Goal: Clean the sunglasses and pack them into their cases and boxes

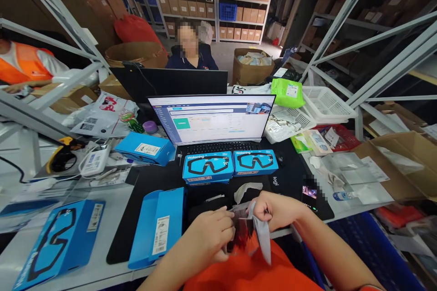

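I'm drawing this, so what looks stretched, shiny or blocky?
In the head view: the lower-left blue box stretches towards the corner; the screen glows; the dark piece by the left hand gleams reddish; blocky squares cover part of the phone.

The boxes [207,167] are blue, printed with black glasses and white lettering; the cloth [262,234] is grey, the mat [292,191] black with pale lettering, the worktop [114,277] light grey, the parcel [280,94] lime green.

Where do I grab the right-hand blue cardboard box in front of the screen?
Probably pinch the right end of that blue rectangular cardboard box, thumb on its near face, from the right front: a matching box crowds its left end; the wide lit screen stands behind.
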Demonstrator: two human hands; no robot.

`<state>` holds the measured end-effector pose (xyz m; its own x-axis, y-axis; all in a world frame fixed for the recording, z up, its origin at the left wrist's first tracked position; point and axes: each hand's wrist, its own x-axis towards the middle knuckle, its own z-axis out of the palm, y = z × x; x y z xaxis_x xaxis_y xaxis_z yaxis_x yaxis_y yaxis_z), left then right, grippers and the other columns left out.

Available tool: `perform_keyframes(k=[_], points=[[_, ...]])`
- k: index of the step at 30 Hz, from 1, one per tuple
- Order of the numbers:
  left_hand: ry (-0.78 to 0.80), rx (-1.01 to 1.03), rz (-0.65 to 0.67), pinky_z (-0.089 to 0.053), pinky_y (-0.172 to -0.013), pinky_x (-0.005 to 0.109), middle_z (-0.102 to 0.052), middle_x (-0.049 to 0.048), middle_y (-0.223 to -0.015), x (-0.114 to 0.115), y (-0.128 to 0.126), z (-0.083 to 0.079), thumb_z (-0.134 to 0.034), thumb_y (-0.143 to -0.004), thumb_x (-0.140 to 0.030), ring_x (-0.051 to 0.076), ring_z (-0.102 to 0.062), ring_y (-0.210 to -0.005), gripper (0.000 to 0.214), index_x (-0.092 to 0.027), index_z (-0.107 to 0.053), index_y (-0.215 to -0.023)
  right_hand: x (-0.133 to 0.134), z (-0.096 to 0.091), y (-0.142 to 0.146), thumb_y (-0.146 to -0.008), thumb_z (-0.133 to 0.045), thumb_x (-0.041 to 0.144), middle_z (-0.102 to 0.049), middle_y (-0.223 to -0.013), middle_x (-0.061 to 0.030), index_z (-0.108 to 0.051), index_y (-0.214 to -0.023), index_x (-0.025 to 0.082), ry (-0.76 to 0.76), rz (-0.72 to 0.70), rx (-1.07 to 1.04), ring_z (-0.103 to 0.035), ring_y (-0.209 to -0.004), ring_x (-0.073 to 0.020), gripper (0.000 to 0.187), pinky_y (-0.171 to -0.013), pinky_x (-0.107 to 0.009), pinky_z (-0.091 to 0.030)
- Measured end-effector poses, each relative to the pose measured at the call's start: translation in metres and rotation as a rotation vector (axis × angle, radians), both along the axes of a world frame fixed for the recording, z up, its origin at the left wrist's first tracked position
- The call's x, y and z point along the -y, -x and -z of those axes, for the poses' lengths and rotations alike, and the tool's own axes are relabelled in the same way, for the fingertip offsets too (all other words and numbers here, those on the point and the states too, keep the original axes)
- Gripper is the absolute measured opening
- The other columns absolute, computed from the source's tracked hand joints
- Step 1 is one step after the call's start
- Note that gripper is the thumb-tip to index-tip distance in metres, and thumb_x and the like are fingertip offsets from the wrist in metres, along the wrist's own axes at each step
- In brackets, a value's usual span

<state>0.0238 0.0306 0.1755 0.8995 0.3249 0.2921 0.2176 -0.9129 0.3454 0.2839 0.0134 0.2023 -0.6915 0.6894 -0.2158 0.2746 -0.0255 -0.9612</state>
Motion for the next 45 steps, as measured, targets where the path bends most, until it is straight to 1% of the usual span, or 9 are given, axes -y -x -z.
perform_keyframes(k=[6, 13, 18, 20, 24, 28, 32, 40, 45], points=[[-0.095, -0.125, -0.010, -0.049, -0.104, 0.038, -0.074, 0.0039, -0.082, -0.009, -0.012, 0.018, -0.063, -0.080, -0.017, 0.021, -0.069, -0.084, 0.009, -0.019, -0.068, -0.087, 0.008, 0.007, 0.049, -0.058, -0.065, 0.003, -0.030, -0.052, 0.0112, -0.031, -0.054, 0.019, -0.357, 0.301, 0.364, -0.025, -0.056, -0.0089, 0.038, -0.059, -0.024, -0.024], [-0.083, 0.002, -0.029, -0.053, -0.099, 0.037, -0.074, 0.0044, -0.094, -0.012, 0.013, 0.008, -0.065, -0.078, -0.015, 0.024, -0.069, -0.105, 0.011, -0.020, -0.062, -0.087, -0.007, 0.024, 0.005, -0.060, -0.066, 0.007, -0.034, -0.054, 0.0107, -0.035, -0.055, 0.020, -0.102, 0.143, 0.003, -0.029, -0.053, -0.0071, 0.035, -0.048, -0.019, -0.023], [0.003, 0.131, -0.200, -0.052, -0.101, 0.038, -0.071, 0.0014, -0.085, -0.016, 0.031, -0.006, -0.061, -0.079, -0.011, 0.019, -0.070, -0.092, 0.011, -0.022, -0.059, -0.082, -0.016, 0.027, -0.019, -0.070, -0.053, 0.014, -0.045, -0.061, 0.0048, -0.040, -0.061, 0.022, -0.298, 0.649, 0.003, -0.042, -0.056, -0.0120, 0.018, -0.052, -0.022, -0.032], [0.056, 0.167, -0.333, -0.056, -0.086, 0.032, -0.066, -0.0011, -0.072, -0.018, 0.038, -0.008, -0.062, -0.080, -0.013, 0.017, -0.067, -0.076, 0.013, -0.022, -0.055, -0.074, -0.022, 0.022, -0.029, -0.077, -0.049, 0.016, -0.053, -0.071, 0.0018, -0.050, -0.079, 0.022, -0.388, 0.868, 0.070, -0.048, -0.062, -0.0150, 0.007, -0.057, -0.024, -0.036], [0.211, 0.288, -0.599, -0.048, -0.057, 0.024, -0.062, -0.0009, -0.065, -0.014, 0.051, -0.003, -0.061, -0.085, -0.022, 0.015, -0.060, -0.063, 0.022, -0.022, -0.052, -0.065, -0.052, 0.008, -0.049, -0.083, -0.057, 0.023, -0.067, -0.091, -0.0066, -0.039, -0.137, 0.018, -0.605, 1.189, 0.518, -0.062, -0.070, -0.0234, 0.056, -0.064, -0.030, -0.044], [0.381, 0.392, -0.773, -0.050, -0.063, 0.026, -0.072, 0.0042, -0.081, -0.003, 0.047, 0.004, -0.064, -0.082, -0.027, 0.017, -0.064, -0.071, 0.017, -0.022, -0.060, -0.066, -0.091, 0.015, -0.056, -0.088, -0.057, 0.021, -0.070, -0.110, -0.0155, -0.018, -0.153, 0.015, -0.552, 0.891, 1.042, -0.069, -0.091, -0.0283, 0.076, -0.072, -0.031, -0.047], [0.554, 0.473, -0.928, -0.053, -0.068, 0.028, -0.076, 0.0035, -0.084, 0.009, 0.035, 0.007, -0.066, -0.077, -0.029, 0.020, -0.069, -0.075, 0.009, -0.023, -0.071, -0.072, -0.106, 0.034, -0.051, -0.086, -0.065, 0.021, -0.072, -0.110, -0.0153, -0.034, -0.150, 0.019, -0.471, 0.636, 1.314, -0.069, -0.098, -0.0305, 0.071, -0.077, -0.032, -0.047], [1.191, 0.753, -1.134, -0.060, -0.083, 0.035, -0.079, 0.0097, -0.097, 0.018, 0.019, 0.024, -0.076, -0.070, -0.050, 0.029, -0.072, -0.098, 0.039, -0.019, -0.077, -0.092, -0.080, 0.035, -0.056, -0.094, -0.057, 0.034, -0.073, -0.100, -0.0183, -0.046, -0.144, 0.015, -0.494, 0.698, 1.450, -0.071, -0.093, -0.0332, 0.054, -0.077, -0.040, -0.049], [1.483, 1.133, -1.214, -0.057, -0.095, 0.034, -0.078, 0.0104, -0.105, 0.017, -0.004, 0.026, -0.081, -0.068, -0.055, 0.026, -0.070, -0.108, 0.048, -0.017, -0.075, -0.097, -0.029, 0.030, -0.036, -0.095, -0.050, 0.017, -0.071, -0.113, -0.0169, -0.058, -0.131, 0.014, -0.881, 0.668, 1.082, -0.069, -0.104, -0.0302, 0.037, -0.085, -0.041, -0.055]])
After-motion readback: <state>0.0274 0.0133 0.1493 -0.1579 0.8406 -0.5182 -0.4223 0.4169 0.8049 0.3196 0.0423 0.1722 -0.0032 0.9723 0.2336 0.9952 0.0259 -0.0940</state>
